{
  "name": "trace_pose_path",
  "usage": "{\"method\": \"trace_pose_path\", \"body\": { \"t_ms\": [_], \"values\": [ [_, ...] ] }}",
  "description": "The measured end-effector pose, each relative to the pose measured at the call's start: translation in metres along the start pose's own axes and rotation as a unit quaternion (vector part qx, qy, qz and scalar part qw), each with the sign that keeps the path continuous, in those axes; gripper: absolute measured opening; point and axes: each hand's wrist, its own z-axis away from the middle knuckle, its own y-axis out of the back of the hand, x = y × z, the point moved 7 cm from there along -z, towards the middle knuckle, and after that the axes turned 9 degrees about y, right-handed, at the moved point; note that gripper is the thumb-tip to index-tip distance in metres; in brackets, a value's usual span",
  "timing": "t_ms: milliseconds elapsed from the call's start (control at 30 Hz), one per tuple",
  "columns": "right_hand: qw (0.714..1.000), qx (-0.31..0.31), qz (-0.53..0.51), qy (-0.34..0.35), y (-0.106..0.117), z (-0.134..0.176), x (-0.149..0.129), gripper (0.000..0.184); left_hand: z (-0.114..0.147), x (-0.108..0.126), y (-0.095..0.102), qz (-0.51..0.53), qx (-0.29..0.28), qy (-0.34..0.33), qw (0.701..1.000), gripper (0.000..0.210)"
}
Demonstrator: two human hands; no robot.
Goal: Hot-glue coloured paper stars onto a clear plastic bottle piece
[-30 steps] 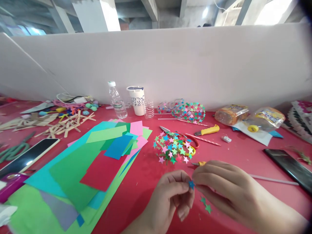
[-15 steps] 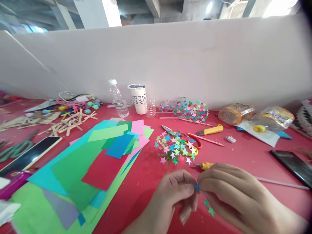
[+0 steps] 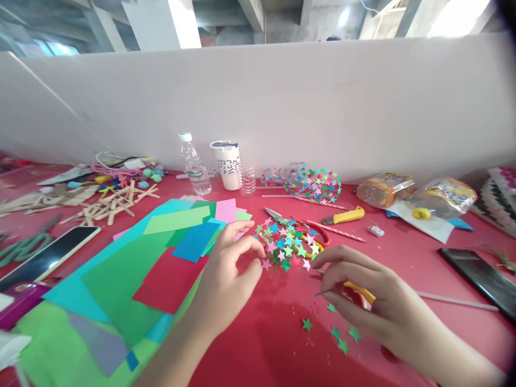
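My left hand (image 3: 234,269) is open, its fingers curved and apart, the fingertips beside a rounded cluster of coloured paper stars (image 3: 288,244); whether they touch it I cannot tell. A thin blue bit, looking like the blue star (image 3: 318,294) seen edge-on, is pinched at the fingertips of my right hand (image 3: 363,295). Behind that hand lies a yellow-tipped glue tube or pen (image 3: 360,292), partly hidden. Several loose green stars (image 3: 335,333) lie on the red table below. Scissors (image 3: 322,235) with red and yellow handles are partly covered by the cluster.
Coloured paper sheets (image 3: 121,279) spread over the left side. A yellow cutter (image 3: 349,215) lies behind my right hand. Farther back are a water bottle (image 3: 195,172), a white cup (image 3: 228,166) and a star-covered clear bottle (image 3: 312,183). A black phone (image 3: 479,277) is at right.
My hands have moved apart. The left one let go of the blue star and went up and left to the star cluster; the right one lifted slightly, uncovering more green stars.
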Motion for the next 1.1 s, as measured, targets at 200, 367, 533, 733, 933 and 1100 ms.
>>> {"method": "trace_pose_path", "body": {
  "t_ms": [200,367,533,733,933,1100],
  "values": [
    [0.999,-0.046,-0.003,-0.015,-0.021,0.005,0.006,0.015,0.009,0.008,-0.01,-0.024,-0.043,-0.082,0.995,0.02],
    [0.997,-0.063,0.026,-0.02,-0.032,0.005,0.008,0.015,0.024,0.007,-0.027,-0.046,0.005,-0.146,0.988,0.027],
    [0.997,-0.054,0.049,-0.022,-0.029,0.003,0.007,0.014,0.025,0.004,-0.031,-0.081,0.032,-0.143,0.986,0.018],
    [0.998,-0.033,0.041,-0.02,-0.022,0.003,0.01,0.015,0.027,0.003,-0.035,-0.043,0.019,-0.119,0.992,0.012],
    [0.999,0.001,0.025,0.028,-0.028,0.002,0.004,0.014,0.034,0.003,-0.048,0.026,0.002,-0.065,0.998,0.014],
    [0.983,0.006,0.125,0.136,-0.038,0.005,-0.007,0.01,0.04,0.012,-0.051,0.012,0.013,-0.103,0.994,0.019]
  ]
}}
